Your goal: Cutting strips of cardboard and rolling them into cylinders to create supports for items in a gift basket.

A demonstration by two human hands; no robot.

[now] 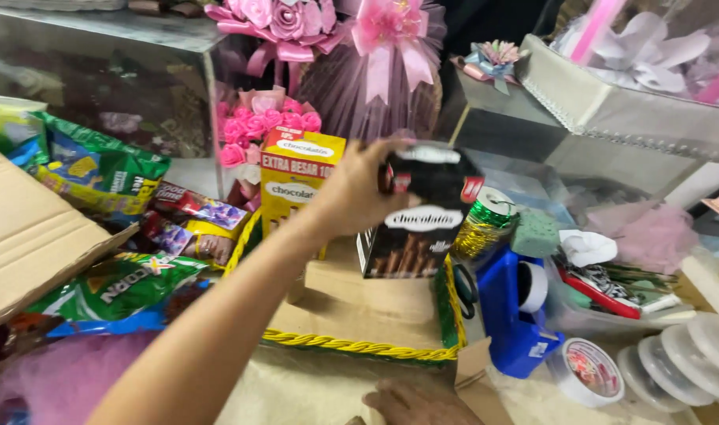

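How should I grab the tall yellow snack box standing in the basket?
Take the yellow box by its upper part, coming from above, with your fingers across its narrow sides. It stands upright in the basket, its lower part sits behind the rim and cardboard, and the left hand with the black box crowds its right side.
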